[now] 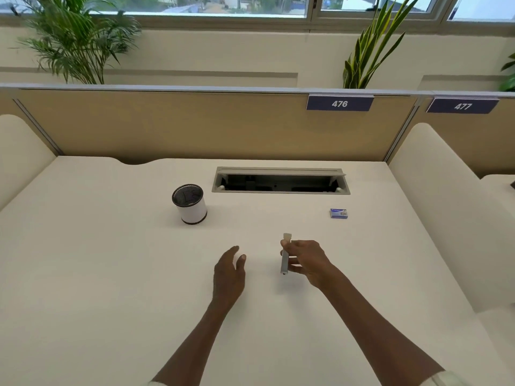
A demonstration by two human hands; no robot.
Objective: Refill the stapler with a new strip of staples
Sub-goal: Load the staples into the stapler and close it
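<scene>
Head view: a pale tabletop (111,274) seen from above, with two bare forearms reaching in from the near edge. The right hand (308,261) holds a slim grey stapler (284,260) near the middle of the tabletop, fingers and thumb curled round its side. The stapler points toward the far edge, its pale tip showing past the fingers; whether it rests on the surface or is lifted just above it cannot be told. The left hand (230,270) hovers just beside it to the left, fingers loosely spread, holding nothing. A small blue staple box (339,213) lies closed toward the far right, well apart from both hands. A mesh cup (190,203) stands toward the far left, and a cable hatch (280,180) sits open by the far edge.

The step in hand looks like opening the stapler. It would go best with the right hand steadying the body while the left hand works the top open, before reaching for the box.
</scene>
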